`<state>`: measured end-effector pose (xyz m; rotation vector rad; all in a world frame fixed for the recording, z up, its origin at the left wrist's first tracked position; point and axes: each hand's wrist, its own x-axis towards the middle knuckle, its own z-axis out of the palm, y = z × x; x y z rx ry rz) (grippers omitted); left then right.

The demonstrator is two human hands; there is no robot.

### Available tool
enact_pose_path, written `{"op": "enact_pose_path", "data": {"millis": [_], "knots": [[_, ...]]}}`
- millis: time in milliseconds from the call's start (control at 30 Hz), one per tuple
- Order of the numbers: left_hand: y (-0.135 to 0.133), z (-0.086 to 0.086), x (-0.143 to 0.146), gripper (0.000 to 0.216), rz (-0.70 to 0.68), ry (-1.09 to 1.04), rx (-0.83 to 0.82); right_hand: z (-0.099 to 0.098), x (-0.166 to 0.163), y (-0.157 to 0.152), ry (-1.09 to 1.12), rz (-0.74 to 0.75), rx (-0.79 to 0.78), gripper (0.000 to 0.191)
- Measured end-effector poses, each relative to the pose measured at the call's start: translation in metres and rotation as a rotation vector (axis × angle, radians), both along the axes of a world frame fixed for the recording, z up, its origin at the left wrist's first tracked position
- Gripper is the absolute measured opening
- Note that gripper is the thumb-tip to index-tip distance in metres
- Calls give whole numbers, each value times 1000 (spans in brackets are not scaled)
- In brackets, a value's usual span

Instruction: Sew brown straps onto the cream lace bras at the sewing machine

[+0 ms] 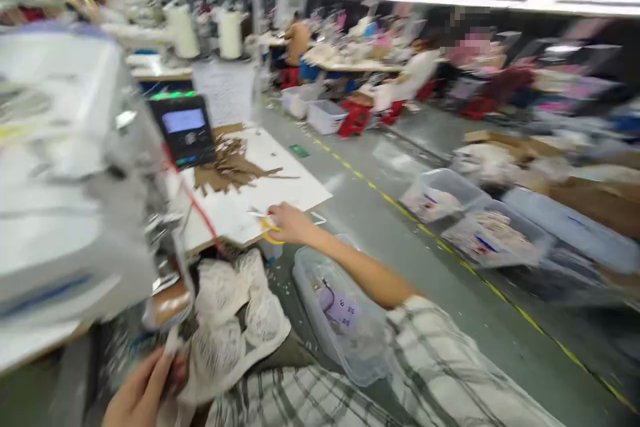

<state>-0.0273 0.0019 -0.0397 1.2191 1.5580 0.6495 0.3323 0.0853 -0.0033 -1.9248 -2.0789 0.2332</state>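
In my left hand [145, 383], low in the view, a pale strip of the white lace bras [217, 350] is pinched between thumb and fingers. The bras hang over my lap, below the sewing machine [75, 213]. My right hand [290, 223] reaches out to the front edge of the white table [295, 187], its fingers closed on yellow-handled scissors [273, 232]. The blades point left over the tabletop. Brown fabric strips [230, 167] lie in a heap beyond that hand. Motion blurs much of the picture.
A control panel [184, 121] with a lit screen stands left of the brown strips. On the floor by my right arm is a clear plastic bin [310, 267] with a purple label. More bins [495, 233] stand past the yellow floor line [385, 197]. Several people work farther back.
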Motion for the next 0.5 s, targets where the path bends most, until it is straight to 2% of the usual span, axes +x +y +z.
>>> {"op": "enact_pose_path", "data": {"millis": [100,167,233,300,367,500], "knots": [[-31,11,-4,44,145,-312,-145,-20,-20,-49,103,167,-61,46],[-30,15,-1,44,209,-395,-170,-33,-39,-80,216,310,-96,45],[-25,16,0,39,211,-515,-183,-41,-63,-110,300,450,-106,46],[-26,17,0,34,199,-570,-186,-46,-87,-130,357,527,-80,48],[-30,17,0,32,196,-562,-185,-49,-108,-137,393,537,-43,49],[-37,13,-2,31,130,-482,-167,-54,-130,-127,420,525,-21,49]]}}
